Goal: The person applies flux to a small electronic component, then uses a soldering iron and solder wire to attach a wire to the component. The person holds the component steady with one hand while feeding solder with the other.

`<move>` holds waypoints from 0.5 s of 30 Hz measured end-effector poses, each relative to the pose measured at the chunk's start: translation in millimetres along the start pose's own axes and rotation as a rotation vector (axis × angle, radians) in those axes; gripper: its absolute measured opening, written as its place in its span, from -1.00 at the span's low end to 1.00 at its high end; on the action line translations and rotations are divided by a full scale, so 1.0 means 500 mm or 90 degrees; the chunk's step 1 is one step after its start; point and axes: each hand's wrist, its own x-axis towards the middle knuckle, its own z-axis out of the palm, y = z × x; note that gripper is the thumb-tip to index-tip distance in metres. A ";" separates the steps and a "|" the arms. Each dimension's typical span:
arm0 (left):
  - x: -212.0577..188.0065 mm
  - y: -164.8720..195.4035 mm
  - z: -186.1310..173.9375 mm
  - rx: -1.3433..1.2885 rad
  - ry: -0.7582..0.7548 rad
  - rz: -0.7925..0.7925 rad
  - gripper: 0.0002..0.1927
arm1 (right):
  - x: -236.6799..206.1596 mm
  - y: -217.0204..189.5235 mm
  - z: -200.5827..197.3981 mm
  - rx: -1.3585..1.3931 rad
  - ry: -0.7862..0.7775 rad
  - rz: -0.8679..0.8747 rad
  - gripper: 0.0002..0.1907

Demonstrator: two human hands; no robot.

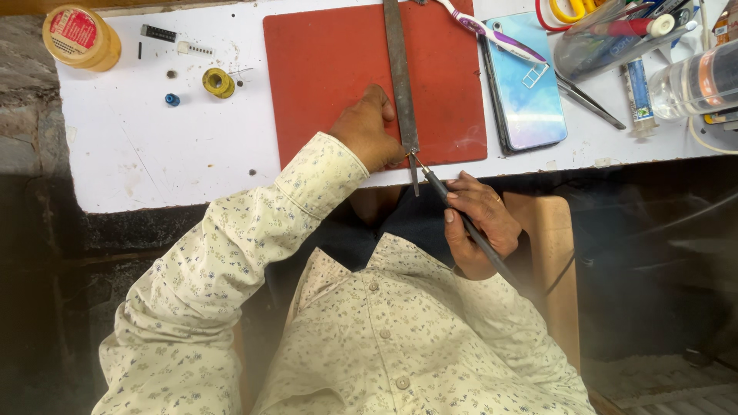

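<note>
I noted the left hand [367, 132] pressed flat on the stiff, heavy metal file [401, 84], while the right hand [480, 223] pinched the light soldering iron [461, 219] mid-shaft, pen-style.

Red-labelled round tub [81, 36] top-left

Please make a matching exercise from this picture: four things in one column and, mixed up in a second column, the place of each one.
Things:
1. metal file
2. phone
3. yellow spool
4. soldering iron

Places:
A. in the right hand
B. on the white table, left of the red mat
C. on the red mat, under the left hand
D. just right of the red mat

Pairs: 1-C, 2-D, 3-B, 4-A
</note>
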 end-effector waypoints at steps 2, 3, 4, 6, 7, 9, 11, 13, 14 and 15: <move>-0.001 -0.001 0.000 0.003 0.002 0.003 -0.44 | 0.001 -0.002 0.000 0.006 -0.003 0.003 -0.84; -0.001 -0.001 0.000 0.004 0.001 0.001 -0.44 | 0.002 -0.002 0.000 0.009 -0.005 0.004 -0.84; -0.001 -0.002 0.000 0.004 0.002 0.000 -0.44 | 0.002 -0.002 0.000 0.008 -0.003 0.002 -0.84; -0.001 -0.002 0.000 0.003 0.001 -0.003 -0.45 | 0.003 -0.001 0.001 0.007 -0.001 -0.003 -0.85; 0.000 -0.003 0.000 0.002 0.000 -0.003 -0.45 | 0.003 0.000 0.001 0.008 0.000 -0.005 -0.85; 0.000 -0.003 0.000 0.000 0.001 0.000 -0.45 | 0.002 0.001 0.002 0.010 0.002 -0.012 -0.84; -0.001 -0.004 0.000 -0.004 0.003 0.007 -0.44 | 0.001 0.002 0.003 0.014 0.006 -0.009 -0.85; -0.001 -0.004 0.000 0.006 0.008 0.014 -0.44 | -0.001 0.004 0.002 0.015 0.007 -0.011 -0.85; -0.001 -0.004 0.000 0.011 0.010 0.018 -0.44 | -0.001 0.005 0.002 0.015 0.006 -0.013 -0.85; -0.001 -0.004 0.000 0.007 0.008 0.015 -0.44 | -0.001 0.007 0.002 0.015 0.005 -0.016 -0.85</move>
